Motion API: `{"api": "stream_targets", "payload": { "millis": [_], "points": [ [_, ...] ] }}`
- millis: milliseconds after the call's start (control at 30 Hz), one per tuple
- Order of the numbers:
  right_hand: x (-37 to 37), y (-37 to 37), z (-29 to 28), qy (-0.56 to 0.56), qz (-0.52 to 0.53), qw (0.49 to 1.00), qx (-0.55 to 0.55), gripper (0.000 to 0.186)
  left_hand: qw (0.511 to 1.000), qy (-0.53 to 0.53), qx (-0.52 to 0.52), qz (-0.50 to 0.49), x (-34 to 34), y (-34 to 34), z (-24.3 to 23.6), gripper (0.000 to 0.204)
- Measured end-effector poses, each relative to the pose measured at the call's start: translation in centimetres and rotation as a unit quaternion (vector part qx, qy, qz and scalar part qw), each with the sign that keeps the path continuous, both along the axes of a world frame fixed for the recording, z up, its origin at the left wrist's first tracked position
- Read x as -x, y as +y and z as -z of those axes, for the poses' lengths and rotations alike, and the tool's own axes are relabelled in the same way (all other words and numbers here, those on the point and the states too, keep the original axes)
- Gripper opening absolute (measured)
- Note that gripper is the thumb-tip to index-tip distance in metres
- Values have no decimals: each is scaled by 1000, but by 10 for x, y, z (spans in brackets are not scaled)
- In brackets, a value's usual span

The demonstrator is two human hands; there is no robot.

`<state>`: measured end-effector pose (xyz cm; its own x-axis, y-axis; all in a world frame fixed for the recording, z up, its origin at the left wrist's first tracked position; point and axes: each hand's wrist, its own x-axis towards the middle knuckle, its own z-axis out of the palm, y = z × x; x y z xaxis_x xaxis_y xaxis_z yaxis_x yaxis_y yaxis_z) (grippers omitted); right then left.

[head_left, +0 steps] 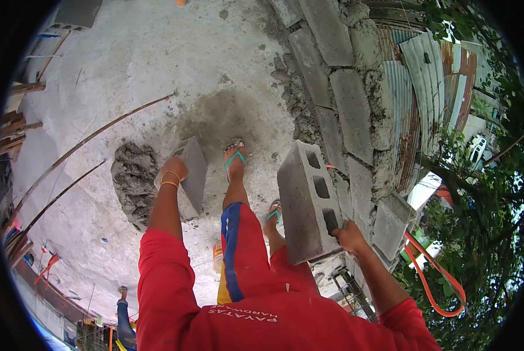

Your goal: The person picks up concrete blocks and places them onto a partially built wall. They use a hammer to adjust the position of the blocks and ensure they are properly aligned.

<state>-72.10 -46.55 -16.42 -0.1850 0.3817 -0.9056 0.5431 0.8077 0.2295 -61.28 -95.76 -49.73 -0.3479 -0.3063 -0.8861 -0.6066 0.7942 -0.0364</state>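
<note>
One hollow block (298, 205), end gripped by right hand (351, 237), left hand (176, 169) clasping second block (196, 175)

Floor (139, 58) — pale concrete, dark-stained | lumpy mortar heap (133, 184) | sandaled feet (235, 157) | grey block (79, 11), upper left

Building site, block wall (351, 114), probably mortar heap (134, 182)

**Attire, one wearer**

We list: red shirt (285, 330), plain red sleeves (167, 263), small white lettering (242, 316); red shorts (253, 248), blue and yellow panels (232, 263) down the left leg; orange-yellow bands (169, 183), left wrist; thong sandals, turquoise straps (233, 158).
</note>
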Motion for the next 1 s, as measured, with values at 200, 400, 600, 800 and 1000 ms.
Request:
{"api": "stream_targets", "payload": {
  "millis": [200, 400, 600, 800, 1000],
  "points": [
    [-2, -30, -46, 50, 279, 958, 35, 41, 883, 424, -168, -110, -33, 128, -92, 46],
    [-10, -49, -138, 89, 483, 862, 127, 40, 691, 162, -491, -505, 4, 249, -160, 52],
    [0, -75, -250, 112, 544, 817, 152, 40, 667, 93, -583, -455, 62, 228, -244, 48],
    [0, -81, -307, 131, 535, 820, 155, 38, 400, -21, -714, -574, 61, 277, -226, 44],
    [-28, -53, -351, 166, 587, 766, 201, 37, 380, -22, -731, -566, 79, 305, -219, 44]
  ]
}}
